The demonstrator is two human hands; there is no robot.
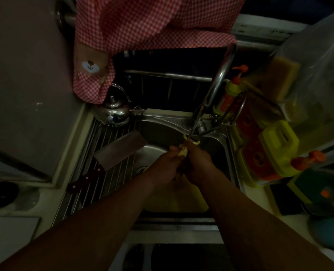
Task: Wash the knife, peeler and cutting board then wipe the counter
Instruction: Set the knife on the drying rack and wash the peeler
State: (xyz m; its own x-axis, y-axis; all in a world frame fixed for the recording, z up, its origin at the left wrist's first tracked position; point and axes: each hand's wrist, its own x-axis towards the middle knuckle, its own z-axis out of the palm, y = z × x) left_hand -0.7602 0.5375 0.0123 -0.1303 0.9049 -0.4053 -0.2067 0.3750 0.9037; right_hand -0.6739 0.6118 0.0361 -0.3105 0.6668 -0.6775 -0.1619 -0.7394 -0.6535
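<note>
Pretty dim shot, but both hands meet over the middle of the steel sink, right under the faucet. The left hand and right hand are both curled closed around a pale yellow peeler, fingers wrapped tight on its handle. The peeler's long axis runs near-to-far, with the yellow head end pointing away toward the far side, poking out past the knuckles close to the faucet base. The knife, a cleaver, lies flat on the wire drying rack to the left of the sink, well apart from the hands. Its long axis runs diagonally, the wide blade pointing far-right toward the basin and the dark riveted handle pointing near-left. Something yellowish sits low in the basin under the wrists, can't tell what it is. A shiny kettle sits at the far left corner of the sink, and a red checked cloth hangs above it.
</note>
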